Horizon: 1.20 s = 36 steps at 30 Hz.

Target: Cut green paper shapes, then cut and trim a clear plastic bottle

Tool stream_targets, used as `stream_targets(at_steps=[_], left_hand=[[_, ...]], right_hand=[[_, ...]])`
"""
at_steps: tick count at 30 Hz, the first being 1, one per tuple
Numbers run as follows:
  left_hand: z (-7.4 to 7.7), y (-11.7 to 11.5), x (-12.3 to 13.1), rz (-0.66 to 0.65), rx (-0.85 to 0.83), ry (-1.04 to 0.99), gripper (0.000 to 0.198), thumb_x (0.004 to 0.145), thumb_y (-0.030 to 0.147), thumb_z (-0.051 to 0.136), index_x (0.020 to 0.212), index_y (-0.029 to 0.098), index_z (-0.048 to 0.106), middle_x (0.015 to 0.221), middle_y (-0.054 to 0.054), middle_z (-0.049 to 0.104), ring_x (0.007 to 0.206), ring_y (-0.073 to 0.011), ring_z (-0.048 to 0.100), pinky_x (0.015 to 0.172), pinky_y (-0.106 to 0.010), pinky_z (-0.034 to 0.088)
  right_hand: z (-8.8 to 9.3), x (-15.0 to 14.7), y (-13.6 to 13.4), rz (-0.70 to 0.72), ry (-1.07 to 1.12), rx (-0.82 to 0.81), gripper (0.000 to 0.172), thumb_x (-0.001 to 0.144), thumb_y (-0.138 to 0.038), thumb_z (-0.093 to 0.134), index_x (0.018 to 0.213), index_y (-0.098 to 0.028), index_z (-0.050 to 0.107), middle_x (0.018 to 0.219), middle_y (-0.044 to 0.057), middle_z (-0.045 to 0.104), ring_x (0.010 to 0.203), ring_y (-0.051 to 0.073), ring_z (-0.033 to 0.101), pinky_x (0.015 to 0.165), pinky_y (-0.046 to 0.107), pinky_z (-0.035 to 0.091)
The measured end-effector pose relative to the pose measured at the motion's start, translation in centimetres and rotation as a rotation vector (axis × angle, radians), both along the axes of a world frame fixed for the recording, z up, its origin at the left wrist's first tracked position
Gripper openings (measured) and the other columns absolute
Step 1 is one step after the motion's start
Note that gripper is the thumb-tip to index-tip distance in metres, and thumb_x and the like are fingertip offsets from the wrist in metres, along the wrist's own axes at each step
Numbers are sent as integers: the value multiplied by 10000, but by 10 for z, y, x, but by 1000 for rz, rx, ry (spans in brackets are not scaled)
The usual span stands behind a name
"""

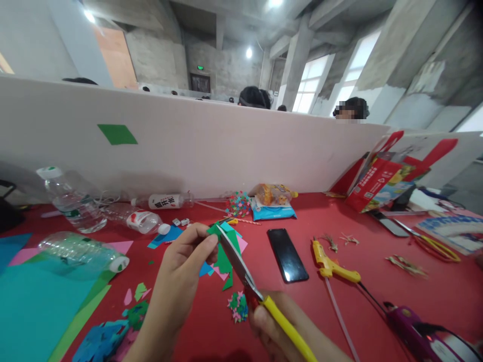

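Note:
My left hand (pixel 183 269) pinches a small piece of green paper (pixel 214 230) between thumb and fingers. Scissors with yellow and red handles (pixel 289 327) are gripped in my right hand (pixel 277 317). Their blades point up and left, with the tips at the green paper; whether they cut into it I cannot tell. Below the blades lie green, pink and blue paper scraps (pixel 226 259). A small heap of coloured paper stars (pixel 238 306) sits on the red table under the scissors. Cut paper pieces (pixel 103 334) are piled beside my left forearm.
Plastic bottles (pixel 147 221) and coloured sheets (pixel 33 301) lie at the left. A black phone (pixel 287 255), a yellow glue gun (pixel 332 266) with its cord, and a purple power strip (pixel 411 332) are to the right. A white partition (pixel 211 146) stands behind.

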<state>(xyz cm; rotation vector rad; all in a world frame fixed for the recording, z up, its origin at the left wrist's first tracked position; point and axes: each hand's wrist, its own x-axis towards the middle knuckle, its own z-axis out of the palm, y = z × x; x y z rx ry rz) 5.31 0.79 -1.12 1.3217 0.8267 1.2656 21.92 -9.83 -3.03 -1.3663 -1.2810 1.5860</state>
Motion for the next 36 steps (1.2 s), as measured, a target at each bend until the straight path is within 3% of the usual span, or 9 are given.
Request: stream_targets(at_steps=[5, 10, 18, 24, 36], left_hand=[[-3, 1, 1, 5, -18, -7, 152, 892, 247, 607, 741, 229, 593, 639, 56, 512, 629, -110, 463, 614, -225, 386], [-2, 0, 3, 28, -40, -28, 128, 872, 247, 613, 750, 220, 586, 618, 53, 514, 601, -115, 457, 591, -235, 379], [-4, -2, 3, -17, -49, -45, 103, 865, 229, 628, 765, 218, 609, 629, 52, 518, 617, -106, 454, 599, -218, 383], [-2, -4, 5, -37, -63, -64, 105, 859, 221, 635, 755, 217, 620, 636, 52, 522, 611, -104, 455, 596, -215, 385], [1, -4, 3, -60, -56, -74, 121, 850, 247, 646, 736, 224, 613, 615, 59, 514, 602, -97, 452, 585, -197, 390]], right_hand=[[-23, 0, -8, -113, -65, 95, 660, 802, -838, 452, 893, -187, 512, 728, -21, 405, 632, 113, 363, 551, 242, 301], [-35, 0, -15, -109, -100, 44, 636, 858, -785, 437, 1080, -192, 503, 734, -33, 421, 614, 116, 379, 531, 239, 313], [-25, 0, -8, -45, -53, 86, 621, 855, -818, 373, 921, -207, 466, 643, -60, 376, 555, 99, 358, 503, 223, 312], [-11, -1, 2, 40, -51, 128, 671, 777, -896, 350, 731, -228, 357, 590, -79, 274, 510, 81, 264, 463, 238, 197], [-22, 8, 4, 78, -140, 224, 592, 889, -793, 339, 747, -218, 366, 601, -73, 284, 531, 84, 253, 472, 240, 189]])
